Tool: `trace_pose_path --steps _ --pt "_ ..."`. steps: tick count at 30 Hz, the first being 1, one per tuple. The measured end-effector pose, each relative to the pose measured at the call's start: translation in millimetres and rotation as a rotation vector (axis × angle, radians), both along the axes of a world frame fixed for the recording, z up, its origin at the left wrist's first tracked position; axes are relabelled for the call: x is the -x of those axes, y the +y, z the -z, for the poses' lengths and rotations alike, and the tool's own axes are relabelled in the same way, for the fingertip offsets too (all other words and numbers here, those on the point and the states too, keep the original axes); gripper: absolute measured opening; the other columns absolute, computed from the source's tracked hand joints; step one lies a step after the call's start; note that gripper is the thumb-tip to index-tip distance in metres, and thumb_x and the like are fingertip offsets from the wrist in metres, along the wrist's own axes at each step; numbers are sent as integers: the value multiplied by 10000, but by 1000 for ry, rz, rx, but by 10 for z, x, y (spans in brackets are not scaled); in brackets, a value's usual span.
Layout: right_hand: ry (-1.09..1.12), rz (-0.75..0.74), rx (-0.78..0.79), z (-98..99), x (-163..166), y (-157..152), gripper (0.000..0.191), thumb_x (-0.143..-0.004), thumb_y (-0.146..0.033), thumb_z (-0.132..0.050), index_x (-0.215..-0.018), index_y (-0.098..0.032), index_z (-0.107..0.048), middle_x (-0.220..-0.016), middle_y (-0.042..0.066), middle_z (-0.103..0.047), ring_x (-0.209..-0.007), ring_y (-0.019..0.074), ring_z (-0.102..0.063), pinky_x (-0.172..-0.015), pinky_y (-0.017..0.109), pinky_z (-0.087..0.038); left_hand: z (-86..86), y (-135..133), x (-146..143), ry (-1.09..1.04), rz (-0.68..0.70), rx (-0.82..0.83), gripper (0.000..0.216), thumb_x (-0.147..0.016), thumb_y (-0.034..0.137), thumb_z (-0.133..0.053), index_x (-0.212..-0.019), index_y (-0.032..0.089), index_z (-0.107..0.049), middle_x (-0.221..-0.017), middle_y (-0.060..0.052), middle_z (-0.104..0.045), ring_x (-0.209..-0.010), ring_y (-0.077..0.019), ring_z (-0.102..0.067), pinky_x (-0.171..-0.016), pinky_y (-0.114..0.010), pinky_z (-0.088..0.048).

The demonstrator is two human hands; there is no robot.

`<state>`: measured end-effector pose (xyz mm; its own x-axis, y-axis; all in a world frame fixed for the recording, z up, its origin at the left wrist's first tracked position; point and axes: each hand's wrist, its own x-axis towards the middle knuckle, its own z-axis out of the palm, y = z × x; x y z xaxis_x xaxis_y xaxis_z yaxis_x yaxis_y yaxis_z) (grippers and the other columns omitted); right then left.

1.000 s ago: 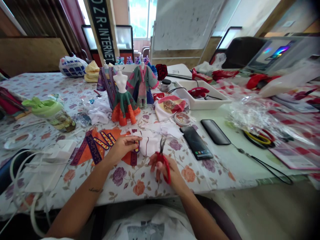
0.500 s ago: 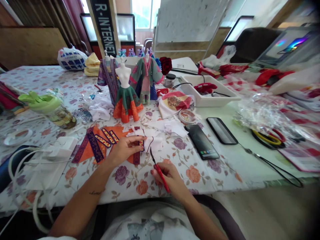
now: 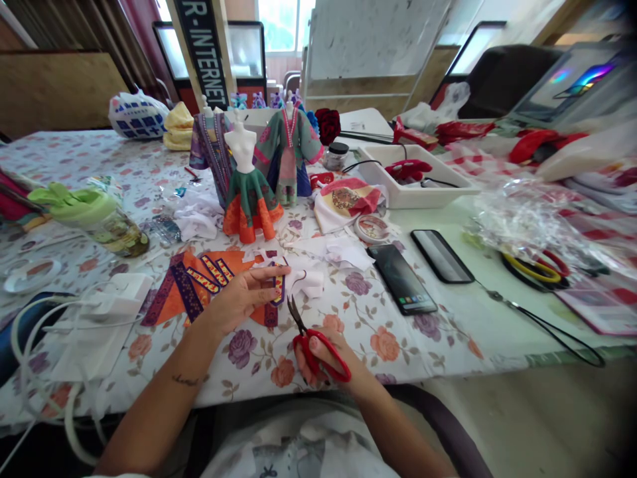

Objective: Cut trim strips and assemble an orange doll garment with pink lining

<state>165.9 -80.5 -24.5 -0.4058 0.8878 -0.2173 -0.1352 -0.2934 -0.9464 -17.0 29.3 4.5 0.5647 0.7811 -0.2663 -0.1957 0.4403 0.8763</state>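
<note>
My left hand [image 3: 243, 295] lies over orange fabric pieces [image 3: 199, 282] with patterned trim, its fingertips pinching a narrow purple trim strip [image 3: 277, 289]. A small white fabric scrap [image 3: 307, 282] sits just beyond those fingers. My right hand [image 3: 323, 358] is shut on red-handled scissors [image 3: 318, 352] near the table's front edge, their dark blades [image 3: 296, 314] closed and pointing up to the left. The blade tips are a little apart from the strip. Behind the fabric stand several dressed doll mannequins, including a white torso in a green and orange skirt [image 3: 247, 199].
A floral tablecloth [image 3: 358, 325] covers the table. Two phones [image 3: 402, 279] lie to the right, beyond them a white tray [image 3: 418, 192] and crumpled clear plastic [image 3: 522, 222]. A white charger [image 3: 99, 325] with cables lies at the left, near a green-lidded jar [image 3: 94, 219].
My right hand has turned the scissors, which now lie flatter with their red loops showing and blades tilted left. The left hand stays in nearly the same place, and the view has shifted slightly.
</note>
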Motion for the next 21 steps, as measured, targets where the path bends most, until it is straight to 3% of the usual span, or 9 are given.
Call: trace_pose_path --steps 4,9,16,21 --pt "-26 12 13 -44 64 16 592 -757 -730 -502 -558 -179 -583 -452 1 -515 -376 85 -403 -390 224 -245 5 -8 -9 -9 6 18 471 -596 164 -825 -1050 235 -723 -869 -13 -699 -715 -75 -593 -696 -168 -459" --pt "-13 55 19 -38 84 34 572 -767 -710 -511 -568 -182 -602 -456 -3 -523 -375 83 -387 -394 224 -250 33 -32 -24 41 10 -87 457 -624 209 -817 -1068 243 -716 -864 -13 -682 -720 -84 -580 -708 -183 -459" --pt "1 101 -13 56 110 84 583 -776 -681 -529 -525 -157 -561 -419 -14 -511 -332 56 -365 -352 194 -245 64 -60 -21 210 35 -286 530 -669 298 -796 -1175 222 -659 -939 -31 -659 -855 -154 -580 -748 -240 -463" --pt "-53 164 -10 61 136 119 587 -755 -703 -532 -546 -156 -559 -419 -6 -514 -322 70 -411 -328 195 -252 39 -81 -32 238 -8 -375 503 -683 298 -785 -1167 244 -662 -1124 -31 -636 -993 -167 -568 -839 -236 -449"
